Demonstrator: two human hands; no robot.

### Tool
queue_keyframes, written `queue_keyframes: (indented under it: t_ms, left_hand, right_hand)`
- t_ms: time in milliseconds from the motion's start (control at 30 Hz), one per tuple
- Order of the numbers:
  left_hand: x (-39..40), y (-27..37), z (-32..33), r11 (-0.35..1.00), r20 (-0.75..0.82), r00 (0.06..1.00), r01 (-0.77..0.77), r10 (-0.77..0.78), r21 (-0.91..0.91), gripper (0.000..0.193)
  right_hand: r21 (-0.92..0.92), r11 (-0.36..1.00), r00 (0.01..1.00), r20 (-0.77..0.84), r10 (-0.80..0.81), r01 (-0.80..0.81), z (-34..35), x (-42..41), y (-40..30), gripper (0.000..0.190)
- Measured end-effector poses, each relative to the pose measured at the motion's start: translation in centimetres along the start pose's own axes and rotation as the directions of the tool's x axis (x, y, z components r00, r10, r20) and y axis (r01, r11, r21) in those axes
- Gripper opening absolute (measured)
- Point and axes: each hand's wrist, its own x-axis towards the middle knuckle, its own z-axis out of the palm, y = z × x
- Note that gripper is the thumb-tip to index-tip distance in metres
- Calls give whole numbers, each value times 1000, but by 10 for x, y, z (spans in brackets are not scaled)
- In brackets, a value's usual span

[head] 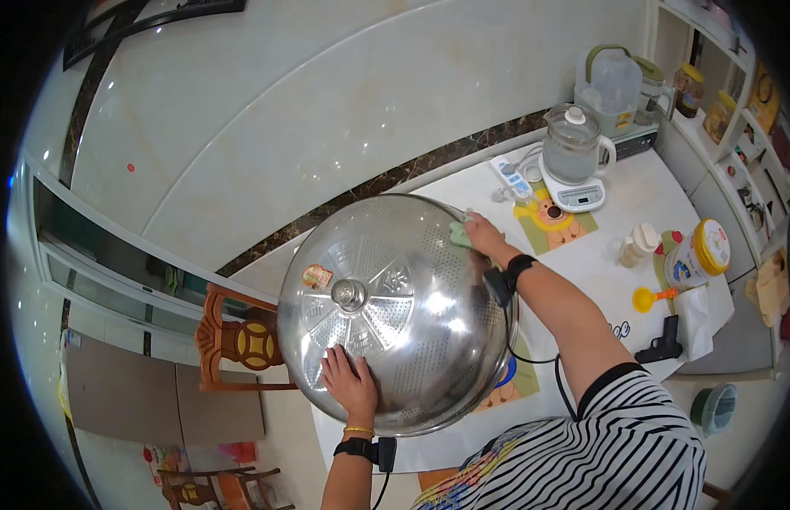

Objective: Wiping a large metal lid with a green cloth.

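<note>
A large domed stainless steel lid (427,363) covers much of the near end of the white table. It has a round metal knob (348,296), a ring of embossed panels and a small coloured sticker (317,276). My left hand (350,382) rests flat on the dome below the knob, fingers spread and holding nothing. At the upper right rim, my right hand (485,234) presses a pale green cloth (461,231) against the metal. Whatever lies beneath the lid is hidden.
On the white table (599,280) stand a glass electric kettle (570,153) on its base, a power strip (511,177), a lidded tub (696,255) and a small bottle (638,245). A black toy-like pistol (661,341) lies near the edge. A wooden chair (242,344) adjoins the lid.
</note>
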Motion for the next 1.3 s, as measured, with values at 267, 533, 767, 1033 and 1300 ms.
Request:
queue_keyframes:
  t_ms: [267,533,767,1033,1300]
  left_hand:
    - [5,-10,10,999,-71,997,-24,27,46,58]
    - [8,-10,16,998,-105,994,-28,33,49,59]
    - [38,1,-22,1000,254,967,-7,6,4,65]
    - [136,41,-22,969,109,992,-36,65,-243,82]
    - [173,36,-1,988,186,973,-145,134,47,73]
  right_hand:
    - [-103,963,969,-25,246,-248,8,-40,35,55]
    - [-79,958,926,-287,243,-276,35,-167,57,40]
    - [674,621,893,133,431,-400,-21,-211,35,29]
    - [810,475,935,246,256,-343,-83,-266,-56,32]
    - [815,448,921,247,302,-366,-135,-306,-39,33]
